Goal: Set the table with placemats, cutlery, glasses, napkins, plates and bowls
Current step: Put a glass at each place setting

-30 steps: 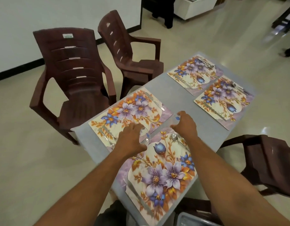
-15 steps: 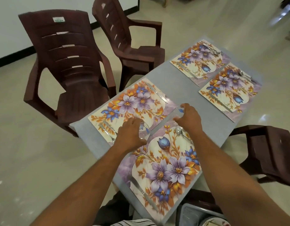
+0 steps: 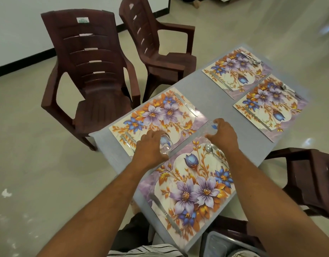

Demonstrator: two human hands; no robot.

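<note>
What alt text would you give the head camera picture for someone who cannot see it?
A person's left hand and right hand each hold a clear glass over a grey table laid with four floral placemats and cutlery. Brown plastic chairs stand around it.

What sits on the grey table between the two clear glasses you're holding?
Head view: between the left-hand clear glass and right-hand clear glass lie only floral placemat corners and a bare grey table strip.
</note>
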